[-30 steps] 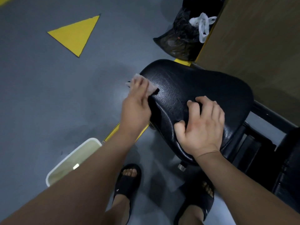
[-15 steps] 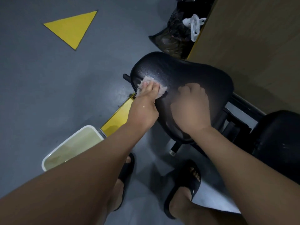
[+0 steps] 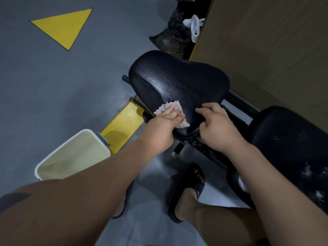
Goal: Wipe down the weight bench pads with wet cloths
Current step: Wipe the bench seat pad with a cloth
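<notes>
A black, glossy bench seat pad (image 3: 177,80) fills the middle of the view, wet and beaded on its left half. My left hand (image 3: 168,119) presses a pale crumpled wet cloth (image 3: 170,110) against the pad's near edge. My right hand (image 3: 218,125) grips the same near edge just to the right, fingers curled over the rim. A second black pad (image 3: 291,148) lies at the lower right, with white streaks and specks on its surface.
A cream bucket of water (image 3: 74,155) stands on the grey floor at the lower left, beside a yellow frame plate (image 3: 122,125). Black bags with a white plastic bag (image 3: 193,25) sit beyond the pad. A brown wall (image 3: 275,41) rises on the right. My sandalled feet (image 3: 188,189) are below.
My left hand has dragged the cloth from the pad's far left rim down to its near edge. My right hand has slid from the pad's top to the near rim.
</notes>
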`<move>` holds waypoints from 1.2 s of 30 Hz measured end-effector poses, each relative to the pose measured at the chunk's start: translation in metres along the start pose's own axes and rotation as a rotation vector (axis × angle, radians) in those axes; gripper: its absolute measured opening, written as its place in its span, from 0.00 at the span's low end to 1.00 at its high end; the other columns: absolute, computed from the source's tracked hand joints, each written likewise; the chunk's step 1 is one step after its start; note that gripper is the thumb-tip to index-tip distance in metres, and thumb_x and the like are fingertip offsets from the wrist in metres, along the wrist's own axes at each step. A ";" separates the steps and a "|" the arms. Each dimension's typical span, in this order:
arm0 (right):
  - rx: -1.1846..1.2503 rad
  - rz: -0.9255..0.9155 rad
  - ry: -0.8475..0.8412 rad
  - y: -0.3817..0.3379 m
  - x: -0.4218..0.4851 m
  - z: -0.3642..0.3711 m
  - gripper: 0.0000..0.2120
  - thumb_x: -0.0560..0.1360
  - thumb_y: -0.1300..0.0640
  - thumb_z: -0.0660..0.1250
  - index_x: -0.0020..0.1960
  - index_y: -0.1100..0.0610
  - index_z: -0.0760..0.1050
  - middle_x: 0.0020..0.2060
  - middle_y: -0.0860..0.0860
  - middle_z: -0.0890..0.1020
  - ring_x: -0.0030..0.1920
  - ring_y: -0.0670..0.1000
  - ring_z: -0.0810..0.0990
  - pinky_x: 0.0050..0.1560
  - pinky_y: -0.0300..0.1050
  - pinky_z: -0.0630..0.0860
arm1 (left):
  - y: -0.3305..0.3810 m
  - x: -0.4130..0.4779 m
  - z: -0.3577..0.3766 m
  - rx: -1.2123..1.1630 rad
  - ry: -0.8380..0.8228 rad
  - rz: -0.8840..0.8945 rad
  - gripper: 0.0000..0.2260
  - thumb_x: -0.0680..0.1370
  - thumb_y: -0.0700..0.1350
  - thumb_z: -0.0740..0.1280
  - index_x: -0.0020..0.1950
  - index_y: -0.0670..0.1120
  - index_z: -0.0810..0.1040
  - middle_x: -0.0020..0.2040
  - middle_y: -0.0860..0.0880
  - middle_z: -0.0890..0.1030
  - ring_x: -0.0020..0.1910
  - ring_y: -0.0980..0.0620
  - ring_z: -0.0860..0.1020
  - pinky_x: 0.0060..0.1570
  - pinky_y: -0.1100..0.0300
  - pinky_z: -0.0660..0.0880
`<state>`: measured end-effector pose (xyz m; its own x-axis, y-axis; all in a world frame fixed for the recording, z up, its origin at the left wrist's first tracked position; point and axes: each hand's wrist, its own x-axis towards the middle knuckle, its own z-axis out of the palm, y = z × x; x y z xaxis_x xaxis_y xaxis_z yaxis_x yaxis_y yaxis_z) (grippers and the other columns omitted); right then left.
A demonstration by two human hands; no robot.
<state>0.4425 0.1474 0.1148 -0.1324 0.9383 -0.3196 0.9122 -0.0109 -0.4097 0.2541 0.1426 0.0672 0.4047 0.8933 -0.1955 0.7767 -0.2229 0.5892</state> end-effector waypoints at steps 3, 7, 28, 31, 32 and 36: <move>0.033 0.011 -0.005 0.002 0.000 -0.005 0.23 0.79 0.65 0.58 0.72 0.58 0.74 0.74 0.53 0.67 0.75 0.54 0.64 0.71 0.35 0.56 | 0.008 -0.013 0.002 0.070 -0.070 0.061 0.37 0.76 0.28 0.58 0.82 0.51 0.59 0.83 0.54 0.54 0.82 0.56 0.47 0.79 0.59 0.55; 0.060 0.019 0.008 0.000 -0.007 -0.006 0.18 0.79 0.63 0.60 0.66 0.57 0.79 0.66 0.53 0.74 0.68 0.52 0.72 0.66 0.32 0.61 | 0.014 -0.039 0.003 0.076 -0.151 0.166 0.31 0.78 0.32 0.59 0.79 0.52 0.67 0.81 0.53 0.63 0.81 0.56 0.58 0.77 0.59 0.60; 0.333 -0.072 0.158 -0.048 0.031 -0.011 0.11 0.82 0.57 0.66 0.60 0.43 0.76 0.50 0.41 0.83 0.51 0.38 0.81 0.53 0.32 0.77 | -0.040 -0.014 -0.079 -0.090 0.021 -0.279 0.22 0.79 0.47 0.66 0.74 0.46 0.73 0.68 0.46 0.74 0.70 0.46 0.71 0.66 0.60 0.67; 0.109 -0.245 0.309 -0.050 0.082 -0.003 0.08 0.81 0.57 0.69 0.57 0.51 0.83 0.54 0.49 0.77 0.52 0.45 0.79 0.56 0.39 0.77 | -0.060 0.000 -0.068 -0.079 -0.070 -0.335 0.34 0.79 0.51 0.67 0.83 0.46 0.57 0.82 0.46 0.58 0.81 0.46 0.56 0.78 0.54 0.58; 0.041 -0.304 0.336 -0.052 0.101 0.003 0.09 0.81 0.57 0.68 0.58 0.53 0.84 0.55 0.51 0.75 0.53 0.49 0.79 0.57 0.42 0.77 | -0.061 0.002 -0.065 -0.075 -0.110 -0.340 0.39 0.80 0.53 0.68 0.84 0.46 0.50 0.84 0.47 0.49 0.83 0.47 0.49 0.80 0.54 0.54; -0.252 -0.418 0.287 -0.054 0.137 0.022 0.12 0.78 0.65 0.64 0.55 0.54 0.83 0.53 0.53 0.78 0.51 0.59 0.75 0.55 0.55 0.78 | -0.058 0.011 -0.058 -0.084 -0.203 -0.340 0.48 0.79 0.60 0.68 0.82 0.47 0.35 0.81 0.50 0.31 0.81 0.50 0.35 0.81 0.51 0.46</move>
<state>0.3664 0.2691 0.0744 -0.4232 0.9020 0.0858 0.8741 0.4314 -0.2232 0.1860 0.1880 0.0761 0.2257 0.8134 -0.5361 0.8436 0.1120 0.5251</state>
